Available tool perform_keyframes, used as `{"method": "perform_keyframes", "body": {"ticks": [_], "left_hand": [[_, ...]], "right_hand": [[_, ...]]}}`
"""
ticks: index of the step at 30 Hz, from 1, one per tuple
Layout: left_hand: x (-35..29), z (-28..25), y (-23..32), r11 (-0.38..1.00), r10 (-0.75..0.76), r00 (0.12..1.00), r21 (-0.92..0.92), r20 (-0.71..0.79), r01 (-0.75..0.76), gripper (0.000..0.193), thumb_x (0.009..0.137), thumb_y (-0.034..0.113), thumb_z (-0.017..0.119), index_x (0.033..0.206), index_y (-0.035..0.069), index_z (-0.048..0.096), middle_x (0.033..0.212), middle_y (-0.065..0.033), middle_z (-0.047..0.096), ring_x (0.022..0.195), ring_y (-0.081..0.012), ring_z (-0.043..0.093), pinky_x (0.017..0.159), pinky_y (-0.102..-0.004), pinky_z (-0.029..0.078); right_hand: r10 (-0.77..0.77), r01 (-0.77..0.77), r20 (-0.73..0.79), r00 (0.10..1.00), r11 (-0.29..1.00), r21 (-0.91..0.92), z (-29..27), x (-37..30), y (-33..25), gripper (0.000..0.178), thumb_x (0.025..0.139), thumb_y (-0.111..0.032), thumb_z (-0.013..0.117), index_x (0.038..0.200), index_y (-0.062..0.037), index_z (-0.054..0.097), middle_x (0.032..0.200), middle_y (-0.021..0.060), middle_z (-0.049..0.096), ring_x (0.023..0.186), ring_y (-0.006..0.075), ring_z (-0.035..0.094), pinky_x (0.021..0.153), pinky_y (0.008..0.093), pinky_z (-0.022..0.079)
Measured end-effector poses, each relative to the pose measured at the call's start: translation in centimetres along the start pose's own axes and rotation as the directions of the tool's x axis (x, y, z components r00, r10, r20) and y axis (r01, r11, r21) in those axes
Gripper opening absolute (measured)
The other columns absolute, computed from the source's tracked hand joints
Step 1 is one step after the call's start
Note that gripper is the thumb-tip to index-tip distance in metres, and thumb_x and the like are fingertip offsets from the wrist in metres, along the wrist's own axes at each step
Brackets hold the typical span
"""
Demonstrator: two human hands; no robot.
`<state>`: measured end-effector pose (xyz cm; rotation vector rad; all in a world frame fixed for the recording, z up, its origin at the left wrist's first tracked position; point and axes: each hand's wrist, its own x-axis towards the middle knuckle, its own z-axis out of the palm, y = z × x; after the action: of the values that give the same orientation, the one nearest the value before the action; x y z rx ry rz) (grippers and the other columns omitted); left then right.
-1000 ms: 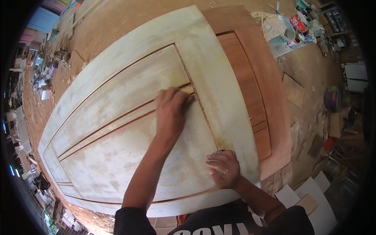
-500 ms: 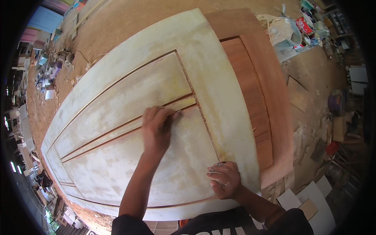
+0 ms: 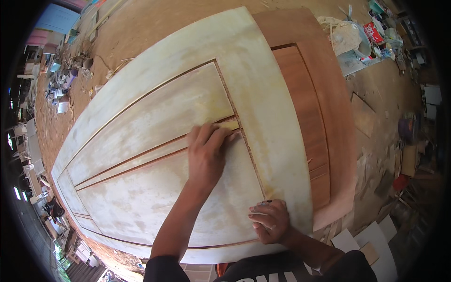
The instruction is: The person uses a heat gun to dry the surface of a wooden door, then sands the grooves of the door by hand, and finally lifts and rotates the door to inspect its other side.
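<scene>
A large wooden door (image 3: 277,136) with a blotchy whitish coat lies flat in front of me, with dark grooves framing its panels. My left hand (image 3: 206,152) is bent down over the narrow strip between two long grooves, near their right end. Its fingers are closed and pressed to the surface; whatever they pinch is hidden beneath them. Close to the door's near right corner rests my right hand (image 3: 270,221), fingers curled, with pale smears on them. A small dark bit shows at its top, too little to name.
Under the whitish door a reddish-brown door (image 3: 300,103) sticks out to the right. A bucket (image 3: 364,42) stands among clutter at the far right. White boards (image 3: 376,244) lie at the near right. Scattered odds and ends (image 3: 66,84) cover the ground at the left.
My left hand has slid to the right along the grooved strip, toward the crossing groove. My right hand stays at the door's near corner. The view has shifted slightly.
</scene>
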<state>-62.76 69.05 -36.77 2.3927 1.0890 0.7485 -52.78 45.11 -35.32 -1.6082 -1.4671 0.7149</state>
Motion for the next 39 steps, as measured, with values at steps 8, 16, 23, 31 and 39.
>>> {"method": "perform_keyframes", "body": {"ticks": [8, 16, 23, 31, 39], "left_hand": [[0.3, 0.5, 0.7, 0.999, 0.021, 0.999, 0.03, 0.031, -0.022, 0.019, 0.073, 0.005, 0.082, 0.086, 0.007, 0.069, 0.089, -0.009, 0.063, 0.088, -0.0278, 0.06, 0.075, -0.0396, 0.047], [-2.3, -2.0, -2.2, 0.995, -0.044, 0.998, 0.085, -0.048, 0.048, 0.018, 0.074, 0.006, 0.083, 0.086, 0.008, 0.07, 0.087, -0.0085, 0.063, 0.086, -0.0279, 0.06, 0.075, -0.04, 0.048], [-2.8, -2.1, -3.0, 0.996, -0.006, 1.0, 0.085, -0.02, 0.007, 0.019, 0.074, 0.001, 0.081, 0.088, 0.008, 0.07, 0.089, -0.008, 0.064, 0.086, -0.0275, 0.06, 0.074, -0.0396, 0.048], [0.6, 0.3, 1.2, 0.997, -0.002, 1.0, -0.075, 0.001, 0.002, 0.011, 0.082, 0.008, 0.076, 0.09, 0.006, 0.069, 0.085, -0.0086, 0.063, 0.083, -0.0272, 0.059, 0.075, -0.0387, 0.047], [-7.5, -3.6, 8.4, 0.351, -0.757, 0.579, -0.558, 0.303, 0.752, 0.012, 0.092, 0.006, 0.069, 0.098, -0.001, 0.062, 0.086, -0.0051, 0.066, 0.074, -0.01, 0.059, 0.069, -0.0231, 0.047]], "right_hand": [[-0.007, 0.007, 0.004, 1.0, 1.0, 0.0, 0.2, -0.2, 0.1, 0.027, 0.078, -0.01, 0.067, 0.104, -0.0159, 0.068, 0.109, -0.0005, 0.07, 0.091, 0.0206, 0.062, 0.083, 0.0381, 0.044], [-0.007, 0.007, -0.008, 1.0, 1.0, -0.018, 0.3, -0.1, -0.2, 0.028, 0.077, -0.009, 0.067, 0.104, -0.0159, 0.069, 0.11, 0.0006, 0.07, 0.093, 0.0211, 0.063, 0.083, 0.0387, 0.044], [-0.004, 0.004, -0.013, 1.0, 1.0, -0.022, -0.1, -0.1, 0.1, 0.026, 0.077, -0.01, 0.067, 0.103, -0.0153, 0.069, 0.109, 0.0, 0.07, 0.092, 0.0204, 0.063, 0.085, 0.038, 0.043], [-0.027, 0.027, -0.011, 1.0, 0.999, -0.03, 0.0, 0.1, -0.1, 0.022, 0.079, -0.009, 0.067, 0.1, -0.0137, 0.069, 0.108, 0.0011, 0.07, 0.092, 0.0203, 0.064, 0.083, 0.0371, 0.044], [0.153, -0.149, -0.214, 0.965, 0.988, 0.034, 0.1, 7.2, -4.0, 0.031, 0.08, 0.002, 0.068, 0.111, 0.0017, 0.066, 0.104, 0.0159, 0.068, 0.093, 0.0328, 0.064, 0.081, 0.0392, 0.052]]}}
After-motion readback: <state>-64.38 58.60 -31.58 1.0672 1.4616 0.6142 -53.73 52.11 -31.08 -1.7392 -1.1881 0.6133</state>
